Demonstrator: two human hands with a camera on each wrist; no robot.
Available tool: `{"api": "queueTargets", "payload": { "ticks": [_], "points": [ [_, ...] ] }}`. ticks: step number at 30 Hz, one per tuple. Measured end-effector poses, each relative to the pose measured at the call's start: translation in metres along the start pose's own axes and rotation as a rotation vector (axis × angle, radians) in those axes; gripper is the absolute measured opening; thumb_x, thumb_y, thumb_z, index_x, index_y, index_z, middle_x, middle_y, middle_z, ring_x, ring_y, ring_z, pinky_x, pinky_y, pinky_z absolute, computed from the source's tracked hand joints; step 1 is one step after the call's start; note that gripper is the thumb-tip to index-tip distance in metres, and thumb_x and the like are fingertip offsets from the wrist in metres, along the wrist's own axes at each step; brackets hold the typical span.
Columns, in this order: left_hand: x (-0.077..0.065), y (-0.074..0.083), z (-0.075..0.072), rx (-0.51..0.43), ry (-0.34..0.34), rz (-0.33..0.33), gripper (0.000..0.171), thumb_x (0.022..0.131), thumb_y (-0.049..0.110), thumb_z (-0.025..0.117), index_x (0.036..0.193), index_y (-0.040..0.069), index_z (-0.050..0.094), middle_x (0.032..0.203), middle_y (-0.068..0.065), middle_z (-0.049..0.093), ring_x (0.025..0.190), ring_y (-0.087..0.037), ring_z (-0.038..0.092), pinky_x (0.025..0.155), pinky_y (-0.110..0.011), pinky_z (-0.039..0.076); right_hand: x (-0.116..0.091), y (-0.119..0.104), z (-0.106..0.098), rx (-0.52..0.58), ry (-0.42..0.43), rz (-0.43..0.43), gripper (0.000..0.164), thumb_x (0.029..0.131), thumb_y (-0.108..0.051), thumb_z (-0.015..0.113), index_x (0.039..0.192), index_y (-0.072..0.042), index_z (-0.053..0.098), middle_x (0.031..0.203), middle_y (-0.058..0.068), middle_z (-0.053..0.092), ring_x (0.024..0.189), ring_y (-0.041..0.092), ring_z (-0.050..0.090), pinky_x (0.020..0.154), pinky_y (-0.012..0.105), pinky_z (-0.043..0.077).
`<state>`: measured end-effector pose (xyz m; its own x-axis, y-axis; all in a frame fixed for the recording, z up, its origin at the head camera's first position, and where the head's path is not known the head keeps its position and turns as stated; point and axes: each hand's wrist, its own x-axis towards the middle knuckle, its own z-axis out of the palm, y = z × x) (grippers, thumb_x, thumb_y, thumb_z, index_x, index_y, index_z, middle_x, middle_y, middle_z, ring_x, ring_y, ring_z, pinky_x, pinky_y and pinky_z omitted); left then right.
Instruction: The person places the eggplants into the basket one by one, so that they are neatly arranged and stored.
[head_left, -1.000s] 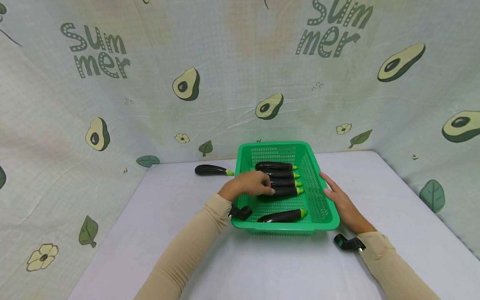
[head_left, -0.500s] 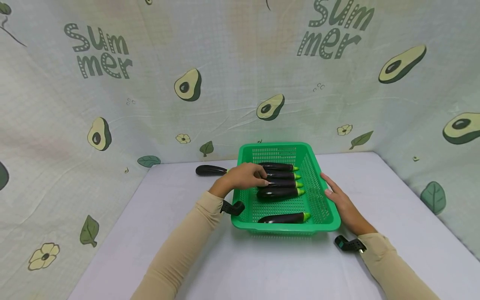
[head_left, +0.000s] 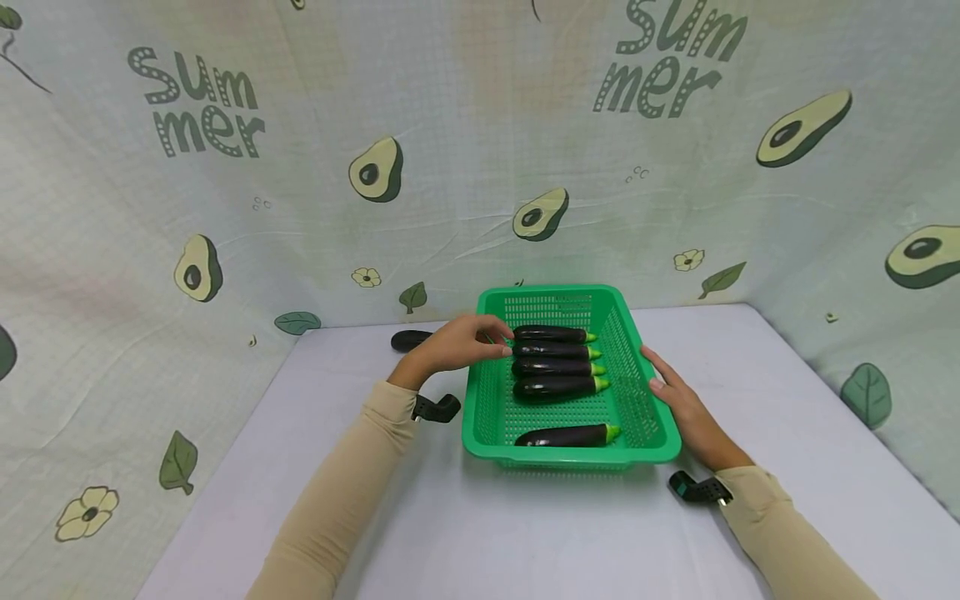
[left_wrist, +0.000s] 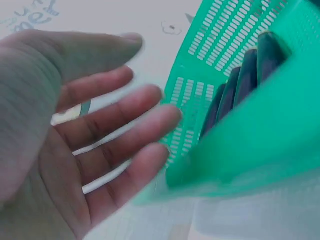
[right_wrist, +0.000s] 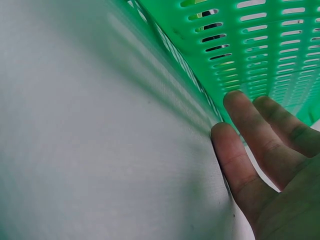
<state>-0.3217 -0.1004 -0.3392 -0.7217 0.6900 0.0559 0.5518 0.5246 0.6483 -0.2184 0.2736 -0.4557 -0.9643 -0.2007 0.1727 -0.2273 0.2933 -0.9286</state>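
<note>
A green plastic basket (head_left: pixel 570 455) stands on the table with several eggplants in it. Four would-be rows aside, a stack of eggplants (head_left: pixel 553 369) lies side by side toward the back, green stems to the right. A separate eggplant (head_left: pixel 567 436) lies near the front wall. My left hand (head_left: pixel 457 343) is over the basket's left rim, fingers apart and holding nothing; the left wrist view shows the spread fingers (left_wrist: pixel 135 132) beside the basket. My right hand (head_left: pixel 690 408) rests against the basket's right side, its fingertips (right_wrist: pixel 237 102) at the slotted wall.
Another eggplant (head_left: pixel 409 340) lies on the table left of the basket, partly hidden behind my left hand. The white table (head_left: pixel 570 533) extends in front and to both sides. A printed cloth (head_left: pixel 450 108) hangs right behind the table.
My left hand has let go of the eggplants in the basket and moved left to the rim. It now covers part of the eggplant outside. My right hand stays put.
</note>
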Motion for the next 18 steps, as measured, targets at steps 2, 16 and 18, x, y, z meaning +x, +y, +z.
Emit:
{"api": "queueTargets", "payload": {
  "ticks": [2, 16, 18],
  "points": [
    [-0.003, -0.004, -0.003, -0.027, 0.030, 0.012, 0.033, 0.098, 0.033, 0.067, 0.126, 0.016, 0.066, 0.113, 0.003, 0.067, 0.104, -0.013, 0.062, 0.089, -0.035, 0.052, 0.000, 0.000, 0.000, -0.003, 0.003, 0.001, 0.059, 0.110, -0.040, 0.034, 0.163, -0.030, 0.011, 0.167, 0.012, 0.002, 0.145, 0.043, 0.011, 0.105, 0.072, 0.017],
    [-0.021, -0.052, -0.024, -0.328, 0.270, -0.081, 0.036, 0.099, 0.030, 0.067, 0.126, 0.007, 0.064, 0.116, -0.010, 0.067, 0.105, -0.027, 0.066, 0.089, -0.048, 0.054, -0.002, -0.003, 0.001, -0.030, 0.001, 0.015, 0.058, 0.110, -0.040, 0.032, 0.163, -0.030, 0.010, 0.166, 0.012, 0.006, 0.141, 0.039, 0.022, 0.101, 0.046, 0.034],
    [-0.022, -0.058, -0.027, -0.346, 0.287, -0.089, 0.032, 0.099, 0.028, 0.067, 0.124, 0.009, 0.065, 0.118, -0.012, 0.066, 0.105, -0.026, 0.066, 0.090, -0.048, 0.054, -0.002, -0.003, 0.001, -0.027, -0.001, 0.013, 0.058, 0.110, -0.040, 0.032, 0.163, -0.030, 0.010, 0.166, 0.013, 0.006, 0.141, 0.040, 0.021, 0.102, 0.050, 0.033]
  ]
}}
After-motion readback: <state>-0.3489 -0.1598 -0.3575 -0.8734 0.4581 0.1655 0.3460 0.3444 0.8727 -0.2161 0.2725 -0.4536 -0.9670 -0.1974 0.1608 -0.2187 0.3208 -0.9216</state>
